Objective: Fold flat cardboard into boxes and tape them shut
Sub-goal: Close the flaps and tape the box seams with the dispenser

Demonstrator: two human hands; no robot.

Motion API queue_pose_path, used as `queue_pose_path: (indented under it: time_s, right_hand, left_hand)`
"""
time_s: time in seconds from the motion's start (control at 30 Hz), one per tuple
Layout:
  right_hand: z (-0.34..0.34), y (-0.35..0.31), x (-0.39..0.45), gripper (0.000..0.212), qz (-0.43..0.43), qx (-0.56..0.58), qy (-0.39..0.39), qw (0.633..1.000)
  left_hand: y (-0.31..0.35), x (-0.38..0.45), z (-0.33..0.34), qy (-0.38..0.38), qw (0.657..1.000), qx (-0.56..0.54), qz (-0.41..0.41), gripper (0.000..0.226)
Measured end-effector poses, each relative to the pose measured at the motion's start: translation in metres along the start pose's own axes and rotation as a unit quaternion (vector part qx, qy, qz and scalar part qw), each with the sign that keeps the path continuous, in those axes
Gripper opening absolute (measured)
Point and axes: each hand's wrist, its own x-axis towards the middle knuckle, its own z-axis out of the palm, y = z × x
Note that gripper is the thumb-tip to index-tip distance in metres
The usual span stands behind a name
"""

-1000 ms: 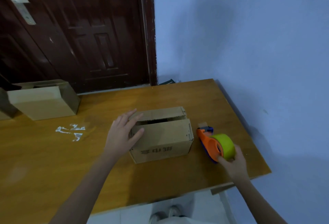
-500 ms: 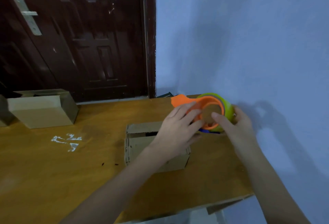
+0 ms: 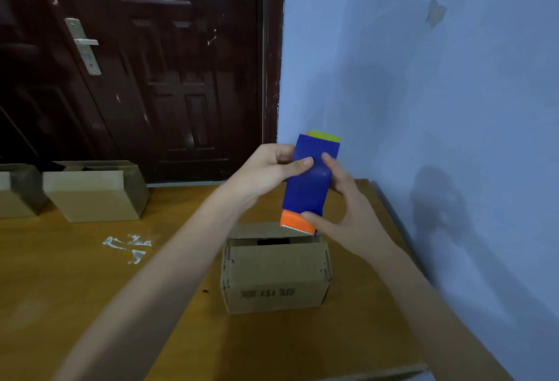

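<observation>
one tape dispenser [image 3: 308, 182], blue with an orange end, was held upright above one small cardboard box [image 3: 275, 274] on the table [image 3: 75, 290]. the left hand [image 3: 266, 173] gripped its upper part; the right hand [image 3: 341, 208] pinched it, thumb at the orange end. two more boxes [image 3: 93, 196] stood at the table's far left.

We find the small box [image 3: 276, 271] on the table [image 3: 75, 290], near its right edge. The tape dispenser [image 3: 308, 184] sits above the box's far side, between our left hand [image 3: 266, 169] and right hand [image 3: 341, 211]. Two more boxes [image 3: 93, 193] stand far left, before the door [image 3: 145, 63].
</observation>
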Motion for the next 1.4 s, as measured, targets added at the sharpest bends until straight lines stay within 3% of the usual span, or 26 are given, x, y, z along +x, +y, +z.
queue_pose_path:
  time_s: [0.07,0.17,0.3,0.37,0.43,0.5,0.57,0.67,0.77,1.03,1.23,1.4]
  right_hand:
    - [0.005,-0.001,0.01,0.084,-0.033,-0.065,-0.02,0.997]
    - [0.012,0.002,0.021,0.08,-0.055,-0.043,-0.035,0.997]
    - [0.029,0.006,0.028,0.07,-0.045,0.026,-0.022,0.998]
    - [0.04,0.009,0.028,0.063,-0.03,0.037,-0.013,0.999]
    - [0.047,0.012,0.027,0.058,-0.006,0.066,0.013,0.998]
    - [0.052,0.016,0.026,0.055,0.019,0.137,0.055,0.989]
    - [0.055,0.019,0.027,0.054,0.039,0.199,0.102,0.974]
    - [0.059,0.023,0.029,0.049,0.061,0.23,0.158,0.958]
    - [0.067,0.025,0.03,0.048,0.078,0.239,0.191,0.949]
    - [0.085,0.024,0.028,0.057,0.099,0.246,0.242,0.933]
    - [0.104,0.017,0.019,0.046,0.102,0.234,0.277,0.926]
    - [0.121,0.007,0.013,0.048,0.086,0.239,0.289,0.923]
  left_hand:
    - [0.008,0.002,-0.006,-0.022,1.0,0.007,-0.02,0.014]
    - [0.012,0.004,-0.011,-0.031,0.998,0.018,-0.044,0.018]
    - [0.015,0.006,-0.02,0.001,0.994,0.063,-0.087,0.046]
    - [0.013,0.004,-0.026,0.005,0.989,0.097,-0.11,0.049]
    - [0.003,-0.001,-0.034,0.066,0.987,0.088,-0.12,0.044]
    - [-0.017,-0.012,-0.043,0.167,0.975,0.051,-0.14,0.036]
    - [-0.039,-0.031,-0.047,0.223,0.956,-0.01,-0.192,0.034]
    - [-0.072,-0.056,-0.035,0.19,0.936,-0.128,-0.266,0.042]
    - [-0.084,-0.063,-0.015,0.148,0.926,-0.231,-0.259,0.044]
    - [-0.083,-0.061,0.003,0.23,0.894,-0.318,-0.214,0.028]
    - [-0.084,-0.059,0.019,0.351,0.884,-0.213,-0.225,0.025]
    - [-0.101,-0.06,0.024,0.427,0.89,-0.039,-0.153,0.028]
